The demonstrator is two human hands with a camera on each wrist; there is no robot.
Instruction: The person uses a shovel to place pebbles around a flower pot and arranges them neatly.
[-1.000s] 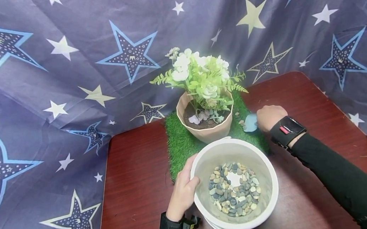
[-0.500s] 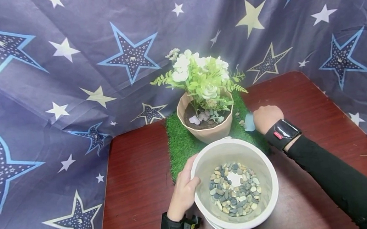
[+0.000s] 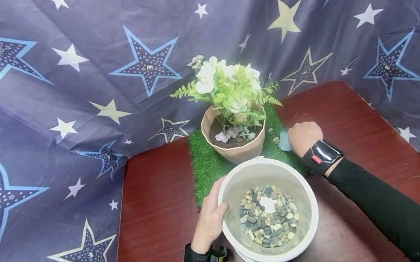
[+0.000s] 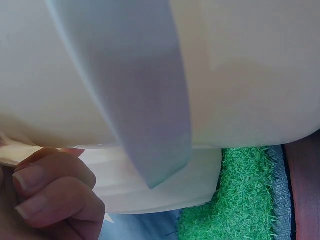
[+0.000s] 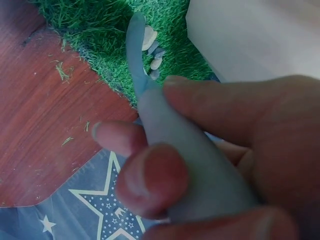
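Observation:
My left hand grips the left rim of a white bucket, thumb inside the wall. Grey and tan pebbles cover most of the bucket's floor. In the left wrist view, curled fingers show beside the bucket's hanging handle. My right hand holds a small trowel by its pale grey handle. Its light blue blade stands at the right side of the grass mat, beside a few loose stones. The right wrist view shows the blade nearly edge-on.
A beige flowerpot with soil and white-flowered plants stands on the artificial grass mat, behind the bucket. The reddish-brown table extends to both sides. A star-patterned curtain hangs behind it.
My right hand has shifted slightly left towards the stones, and the trowel's blade has turned, looking narrower. My left hand and the bucket have stayed in place.

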